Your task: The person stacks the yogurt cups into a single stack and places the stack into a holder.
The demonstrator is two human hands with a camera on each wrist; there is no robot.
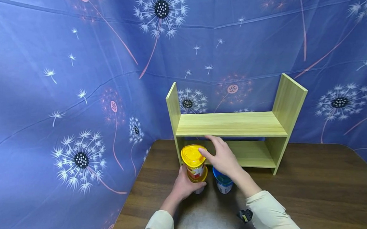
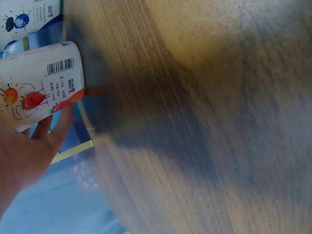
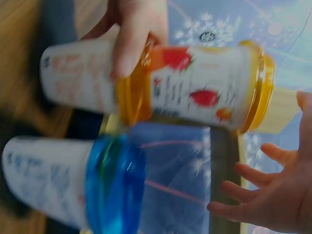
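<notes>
Two white cups printed with strawberries and capped with yellow lids stand one on top of the other, left of centre in the head view. The upper cup [image 1: 196, 171] sits on the lid of the lower cup [image 3: 73, 78]. My left hand [image 1: 185, 185] grips the lower cup near its lid, thumb across the front in the right wrist view. My right hand [image 1: 220, 157], fingers spread, hovers beside the upper cup's yellow lid [image 1: 192, 155] and holds nothing. A white cup with a blue lid [image 1: 224, 187] stands to the right of the stack, below my right hand.
A light wooden two-tier shelf [image 1: 230, 124] stands right behind the cups, its upright side panels rising at left and right. The brown wooden table [image 1: 313, 190] extends to both sides. A blue dandelion-print cloth [image 1: 107, 63] hangs behind and at the left.
</notes>
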